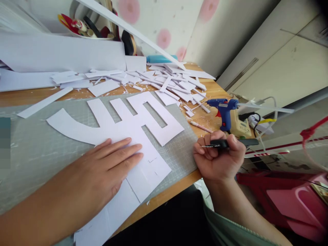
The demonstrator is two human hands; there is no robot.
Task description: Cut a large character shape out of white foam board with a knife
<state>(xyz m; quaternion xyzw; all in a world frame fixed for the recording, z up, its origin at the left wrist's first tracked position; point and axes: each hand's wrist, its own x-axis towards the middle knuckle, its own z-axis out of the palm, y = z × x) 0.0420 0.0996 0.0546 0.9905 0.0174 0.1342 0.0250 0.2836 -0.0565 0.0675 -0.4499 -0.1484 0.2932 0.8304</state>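
A white foam board cutout [115, 131] with slots and a curved arm lies on the grey cutting mat [33, 136]. My left hand [110, 167] rests flat on its lower part, fingers stretched out. Faint pencil marks and a cut line show on the board beside my fingers. At the right edge of the table, my right hand [220, 157] is closed around a black-handled craft knife [220, 143]. Its thin metal blade points left, apart from the board. Part of the board's lower end is hidden under my left forearm.
White board offcuts [174, 82] heap along the back. A blue glue gun [224, 111] stands beside a cream power strip [242, 126] at the right. A long white strip [133, 30] slants overhead. A red plastic stool [282, 198] is at lower right.
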